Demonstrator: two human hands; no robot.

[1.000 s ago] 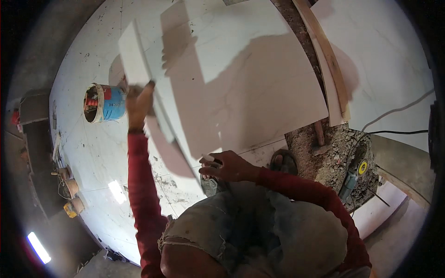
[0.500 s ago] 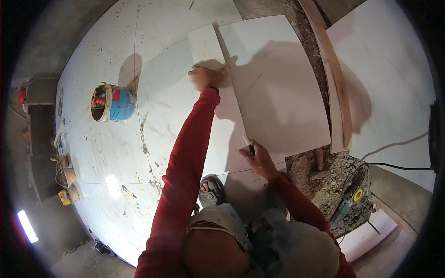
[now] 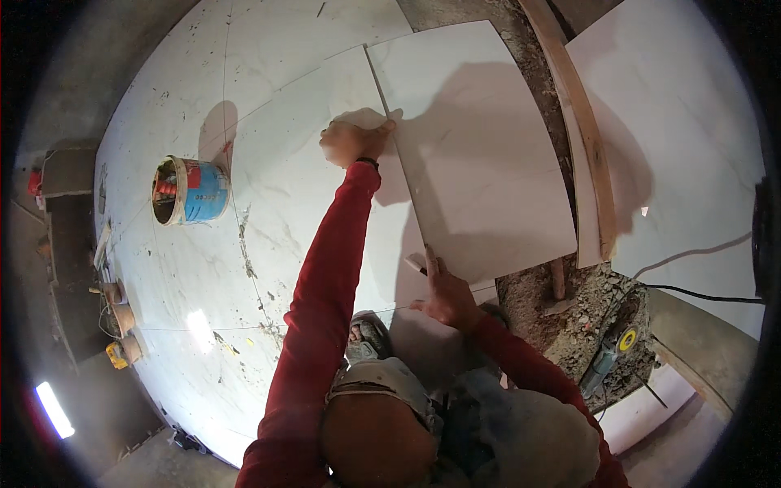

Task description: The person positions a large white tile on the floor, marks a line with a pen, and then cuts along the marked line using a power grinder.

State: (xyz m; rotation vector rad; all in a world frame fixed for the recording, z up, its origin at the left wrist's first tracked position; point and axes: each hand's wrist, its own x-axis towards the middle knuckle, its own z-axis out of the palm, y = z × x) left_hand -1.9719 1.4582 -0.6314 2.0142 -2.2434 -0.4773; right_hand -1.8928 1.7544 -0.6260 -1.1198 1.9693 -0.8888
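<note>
My left hand (image 3: 356, 141) is closed over a narrow white tile piece (image 3: 348, 81). Its thumb reaches the seam with a large white tile (image 3: 496, 163) on the right. The narrow piece lies along that tile's left edge, and its lower outline is hard to make out. Nearer to me, my right hand (image 3: 449, 297) holds a pen (image 3: 416, 265), white with a dark part, that points up and left. The index finger of this hand stretches to the large tile's lower left corner.
A blue and white bucket (image 3: 203, 193) with things inside stands on the left on the tiled floor (image 3: 187, 268). A wooden plank (image 3: 587, 134) runs along the right. An angle grinder (image 3: 608, 358) rests on rubble (image 3: 569, 337) at the lower right, near a black cable (image 3: 700, 297).
The gap between the narrow tile piece and the large tile has narrowed to a thin line. My right hand has turned, and its index finger now reaches the large tile's corner.
</note>
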